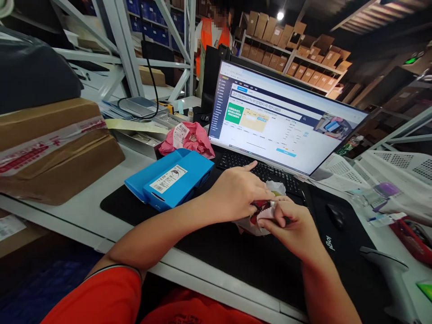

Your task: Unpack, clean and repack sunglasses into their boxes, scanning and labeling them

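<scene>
My left hand [238, 191] is above the desk mat, its index finger stretched toward the keyboard and its other fingers closed on a crumpled white-and-red package [259, 215]. The right thumb and fingers of my right hand [295, 225] pinch the package's other side. Both hands hide much of it, so its contents cannot be made out. Left of my hands lies a blue cardboard box [175, 177] with a white label. Behind the package is a black keyboard [232, 161].
A monitor [270, 121] stands behind the keyboard. A pink crumpled bag [192, 137] lies behind the blue box. A taped brown carton [57, 153] is at left. On the right are a mouse [335, 216], a scanner [393, 279] and white baskets [401, 171]. A person in an orange vest [207, 40] stands beyond.
</scene>
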Available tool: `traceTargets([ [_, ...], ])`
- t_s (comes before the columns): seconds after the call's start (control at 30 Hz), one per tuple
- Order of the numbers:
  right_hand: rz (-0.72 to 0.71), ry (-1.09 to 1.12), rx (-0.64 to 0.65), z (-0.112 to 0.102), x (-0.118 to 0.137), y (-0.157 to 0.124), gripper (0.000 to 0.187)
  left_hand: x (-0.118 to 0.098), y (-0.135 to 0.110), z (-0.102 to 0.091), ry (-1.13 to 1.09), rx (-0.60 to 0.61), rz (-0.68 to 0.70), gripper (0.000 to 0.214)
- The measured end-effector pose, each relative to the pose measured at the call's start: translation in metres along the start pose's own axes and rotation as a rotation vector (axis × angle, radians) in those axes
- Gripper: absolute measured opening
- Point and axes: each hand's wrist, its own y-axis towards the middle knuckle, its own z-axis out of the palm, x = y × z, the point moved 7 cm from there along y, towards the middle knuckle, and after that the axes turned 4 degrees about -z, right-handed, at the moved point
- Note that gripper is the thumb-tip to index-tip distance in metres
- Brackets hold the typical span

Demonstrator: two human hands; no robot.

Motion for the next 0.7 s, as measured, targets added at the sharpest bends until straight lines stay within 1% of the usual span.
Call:
traceTargets([
  [0.07,-0.002,0.044,0.14,-0.007,-0.005,-0.001,0.048,0.009,0.001,-0.006,-0.108,0.006,-0.058,0.038],
  [0.13,-0.038,0.067,0.239,-0.014,-0.006,-0.003,0.047,0.014,0.002,-0.012,-0.181,-0.006,-0.093,0.041],
  [0.2,-0.065,0.069,0.288,-0.016,-0.006,-0.004,0.048,0.014,0.003,-0.013,-0.201,-0.007,-0.086,0.043],
  [0.23,-0.067,0.061,0.282,-0.015,-0.006,-0.003,0.048,0.013,0.003,-0.012,-0.191,-0.007,-0.074,0.042],
  [0.3,-0.043,0.042,0.194,-0.01,-0.005,-0.001,0.049,0.008,0.001,-0.005,-0.136,-0.011,-0.045,0.036],
  [0.4,-0.019,-0.002,-0.036,-0.006,-0.001,0.001,0.048,-0.005,-0.002,0.008,0.007,-0.04,0.028,0.02],
  [0.43,-0.025,-0.017,-0.092,-0.005,0.001,0.001,0.047,-0.011,-0.002,0.011,0.059,-0.059,0.061,0.017],
  [0.5,-0.02,-0.01,-0.17,-0.006,0.0,-0.001,0.046,-0.02,-0.004,0.012,0.153,-0.11,0.102,0.021],
  [0.53,0.016,0.009,-0.223,-0.012,-0.004,-0.003,0.045,-0.021,-0.004,0.01,0.196,-0.139,0.081,0.028],
  [0.57,0.074,0.03,-0.295,-0.02,-0.011,-0.006,0.045,-0.02,-0.004,0.006,0.238,-0.17,0.029,0.037],
  [0.63,0.19,0.071,-0.468,-0.04,-0.026,-0.014,0.046,-0.013,-0.004,-0.005,0.31,-0.229,-0.128,0.052],
  [0.7,0.237,0.123,-0.597,-0.056,-0.036,-0.02,0.049,-0.006,-0.006,-0.009,0.328,-0.23,-0.27,0.06],
])
